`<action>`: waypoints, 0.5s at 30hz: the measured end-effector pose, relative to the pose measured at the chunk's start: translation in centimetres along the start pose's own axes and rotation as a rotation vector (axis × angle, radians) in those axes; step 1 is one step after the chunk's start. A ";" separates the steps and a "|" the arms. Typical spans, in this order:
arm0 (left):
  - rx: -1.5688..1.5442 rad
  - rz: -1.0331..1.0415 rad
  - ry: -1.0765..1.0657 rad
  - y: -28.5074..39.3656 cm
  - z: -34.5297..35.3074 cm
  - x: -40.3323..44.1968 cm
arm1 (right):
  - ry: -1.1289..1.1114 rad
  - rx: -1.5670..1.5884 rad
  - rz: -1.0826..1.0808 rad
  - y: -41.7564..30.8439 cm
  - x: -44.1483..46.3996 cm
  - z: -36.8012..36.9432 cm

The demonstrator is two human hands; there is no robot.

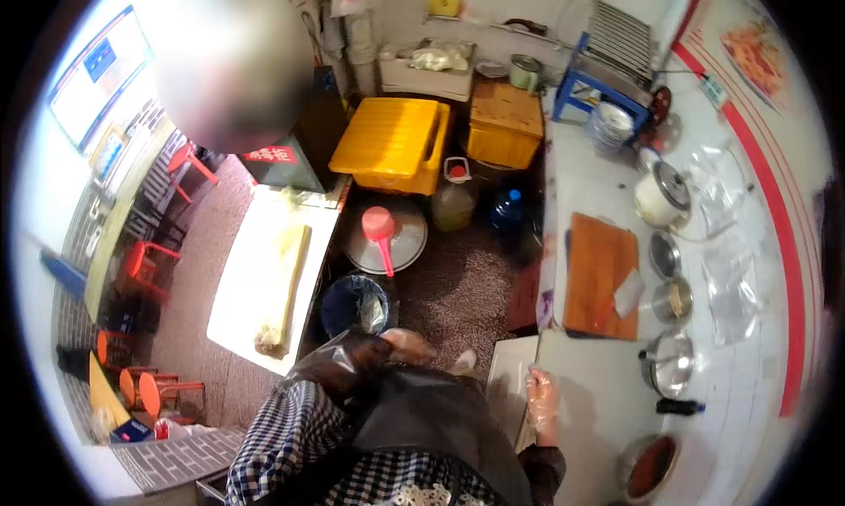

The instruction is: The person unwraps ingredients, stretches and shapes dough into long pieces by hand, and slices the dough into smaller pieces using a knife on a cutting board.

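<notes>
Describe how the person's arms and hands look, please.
The left arm has a dark-and-white checked sleeve with a shiny dark oversleeve over the forearm. The right forearm shows a dark cuff. The right hand wears a clear, crinkled plastic glove. The left hand is too blurred to tell whether it is gloved.

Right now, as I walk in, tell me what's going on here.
Someone in a checked top stands between a white table and a pale worktop. The left hand, blurred, is out in front near a lined bin; whether it holds anything cannot be told. The right hand, in clear plastic, is at the worktop's edge, its grip unclear. Beyond it, a pale-bladed tool lies on a wooden board. A pink dipper rests on a round lid.
</notes>
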State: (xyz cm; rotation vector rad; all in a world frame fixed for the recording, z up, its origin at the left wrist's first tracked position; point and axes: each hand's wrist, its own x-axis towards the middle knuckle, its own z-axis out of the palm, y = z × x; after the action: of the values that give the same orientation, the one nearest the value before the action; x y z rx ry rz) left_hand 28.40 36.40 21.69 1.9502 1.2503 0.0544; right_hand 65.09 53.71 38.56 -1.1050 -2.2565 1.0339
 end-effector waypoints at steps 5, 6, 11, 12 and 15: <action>-1.306 -0.478 0.321 8.7 -9.0 -6.0 | -0.193 -0.136 -0.064 3.7 9.0 3.4; -1.631 -0.799 0.308 9.6 -11.0 -5.7 | -0.195 -0.135 -0.063 3.6 11.0 3.6; -1.687 -0.745 0.509 4.3 -13.3 -3.1 | -0.313 -0.142 -0.294 -2.2 25.0 3.5; -1.250 -0.505 0.504 0.4 -11.0 -2.5 | -0.332 -0.114 -0.342 -2.5 27.9 3.7; -0.749 -0.555 0.399 -6.5 -9.0 1.8 | -0.424 -0.212 -0.431 -1.9 35.8 5.0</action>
State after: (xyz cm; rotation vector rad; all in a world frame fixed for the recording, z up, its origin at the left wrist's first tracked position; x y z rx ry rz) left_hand 20.61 44.40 22.97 0.9395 1.6793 0.5634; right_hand 39.71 79.46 38.55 -0.4514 -2.8231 0.9241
